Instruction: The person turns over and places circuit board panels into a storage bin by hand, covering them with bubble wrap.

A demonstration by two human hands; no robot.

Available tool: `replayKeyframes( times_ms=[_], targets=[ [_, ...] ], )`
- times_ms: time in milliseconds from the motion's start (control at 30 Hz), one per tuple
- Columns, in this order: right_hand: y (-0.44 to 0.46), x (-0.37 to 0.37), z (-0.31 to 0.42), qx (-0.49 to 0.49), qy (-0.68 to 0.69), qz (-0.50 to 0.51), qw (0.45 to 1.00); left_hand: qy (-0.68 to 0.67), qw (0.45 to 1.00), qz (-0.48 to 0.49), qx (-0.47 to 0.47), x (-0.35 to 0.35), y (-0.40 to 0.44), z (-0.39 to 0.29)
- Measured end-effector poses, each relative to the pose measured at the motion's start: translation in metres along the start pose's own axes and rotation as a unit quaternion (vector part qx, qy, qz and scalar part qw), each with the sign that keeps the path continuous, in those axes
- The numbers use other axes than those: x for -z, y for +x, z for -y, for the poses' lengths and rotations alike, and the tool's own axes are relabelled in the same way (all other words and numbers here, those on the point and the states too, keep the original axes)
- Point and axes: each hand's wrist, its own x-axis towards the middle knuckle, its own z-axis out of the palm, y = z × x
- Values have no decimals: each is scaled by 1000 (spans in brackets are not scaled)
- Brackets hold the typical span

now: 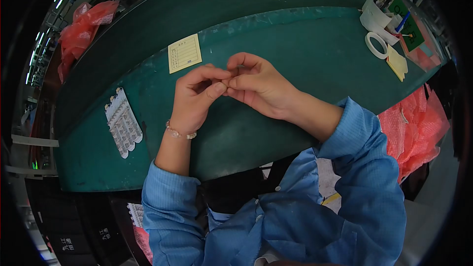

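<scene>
Head view: L grip (199, 91) and R grip (261, 83) meet at the fingertips over the counter (276, 34), both w/ thumb and fingers pinched in. Whether anything sits between them: can't tell, fingers hide it. Nearest thing in sight is the printed card (185, 53), lying on the counter just past the L knuckles; too close to call touching or apart.

Risks, my judgement: if there's a small pc. in that pinch, it could slip, b/c only fingertips meet and there's no palm support; dropped, it might bounce twd. the near edge. L knuckles could shove or crease the card if they push fwd., as it's thin and prob. light. L forearm swung outward could knock the white panel (123, 123), which lies on the counter's L side. Bracelet (181, 132) on the L wrist might snag, being loose beads.

Edges/room: near edge runs just in front of the torso, under the forearms, so a drop pulled back twd. the body could go over it. Fwd. of R grip there's a wide stretch of green up to the raised far strip. To the R, good room btwn. R grip and the tape roll (376, 45), w/ the notepad (396, 63) beside it. L side's tighter: card ahead, panel out beyond the wrist.
</scene>
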Motion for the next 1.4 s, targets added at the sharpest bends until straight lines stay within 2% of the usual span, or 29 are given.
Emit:
replayKeyframes(
  times_ms=[367,867,1267,1400],
  targets=[
    [-2,-7,2,11,12,3,1000,-35,999,-3,-11,-1,0,-3],
    [-4,-9,3,-11,54,69,996,-83,995,20,-48,-4,-3,-10],
    [-5,-11,2,-9,64,77,995,-59,997,14,-54,-3,-3,-10],
    [-4,-9,0,-11,48,53,997,-17,998,3,-59,-4,-4,-9]
  ],
)
